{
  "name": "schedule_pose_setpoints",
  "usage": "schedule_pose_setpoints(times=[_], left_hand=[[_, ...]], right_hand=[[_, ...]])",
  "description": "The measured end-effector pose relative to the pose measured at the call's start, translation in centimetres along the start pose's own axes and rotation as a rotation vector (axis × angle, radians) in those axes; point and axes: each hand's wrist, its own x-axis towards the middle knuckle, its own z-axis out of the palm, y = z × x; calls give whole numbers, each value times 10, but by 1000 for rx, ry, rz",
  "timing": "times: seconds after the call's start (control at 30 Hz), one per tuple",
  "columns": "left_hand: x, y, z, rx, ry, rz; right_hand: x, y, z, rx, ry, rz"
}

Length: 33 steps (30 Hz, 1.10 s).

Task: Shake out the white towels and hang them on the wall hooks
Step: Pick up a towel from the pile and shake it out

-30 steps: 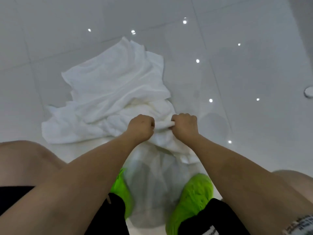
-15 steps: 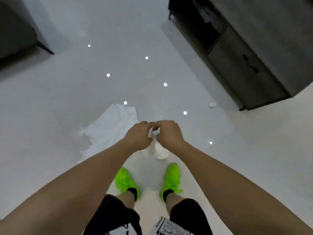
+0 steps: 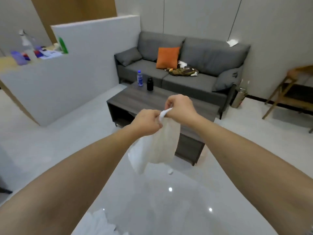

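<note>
Both hands up at chest height, close together: left hand (image 3: 147,122) and right hand (image 3: 180,107) each pinching the same bunched top edge of a white towel (image 3: 158,146), fingers curled tight round the cloth. Rest of it hanging loose below, clear of the floor, folded on itself in front of the near edge of a coffee table (image 3: 157,99).

Looks light and floppy, thin enough to droop straight down, so zero stiffness to count on. Probably not slippery, no fragility worries. Best bet for a proper shake: slide the hands apart along that top edge to the two corners, then snap downward.

More white cloth (image 3: 100,223) lying on the floor by the bottom edge of view, likely another towel. Grey sofa (image 3: 186,73) behind the table. No wall hooks visible anywhere yet.
</note>
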Motion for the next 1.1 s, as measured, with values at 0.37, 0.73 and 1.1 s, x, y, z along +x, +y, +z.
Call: schedule_pose_setpoints(times=[0.37, 0.73, 1.1], left_hand=[[130, 177, 31, -3, 163, 345], [327, 294, 113, -77, 79, 537], [490, 379, 165, -28, 51, 596]], right_hand=[[-3, 129, -153, -72, 327, 167], [46, 288, -259, -145, 479, 452], [104, 431, -322, -47, 437, 685]])
